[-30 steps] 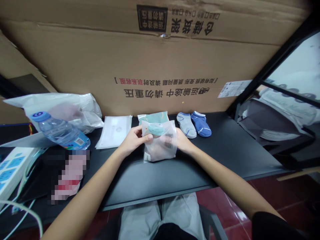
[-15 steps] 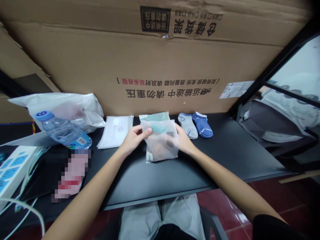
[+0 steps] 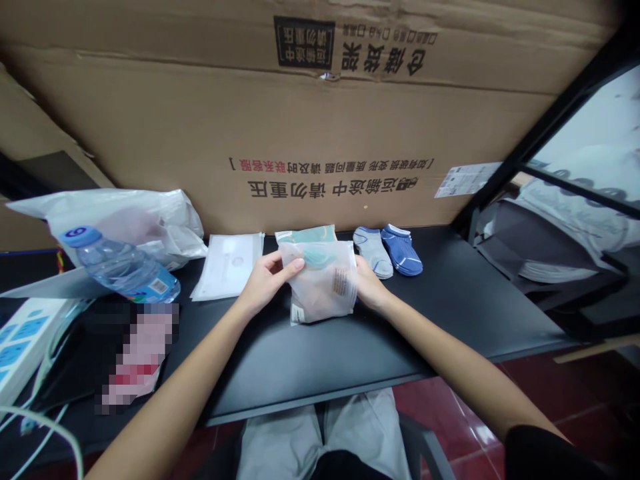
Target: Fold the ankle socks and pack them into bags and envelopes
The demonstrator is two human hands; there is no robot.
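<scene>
From the head view, we see the frosted bag (image 3: 323,290) in front of the person, over the near-middle part of the black table (image 3: 475,313), between the two hands. The left hand (image 3: 267,277) pinches its upper left corner, thumb on the front face and fingers behind. The right hand (image 3: 371,288) lies against the right edge, its fingers hidden behind the plastic, so we cannot tell whether they close on it. We take this two-sided placing as a way to steady soft film and spread its face — a mint shape shows through near the top, though we cannot name it. Nor can we tell whether the bottom edge rests on the table.

Just behind, a teal packet (image 3: 313,235) is partly covered by the bag. To the right lie grey socks (image 3: 374,253) and blue socks (image 3: 403,252), side by side; to the left, a stack of flat sleeves (image 3: 229,265). Farther left, a tilted water bottle (image 3: 120,267), a white plastic bag (image 3: 175,217) and a power strip (image 3: 30,330) crowd that end. The cardboard (image 3: 190,127) walls off the far side — we judge it would limit reaching beyond the packet.
</scene>
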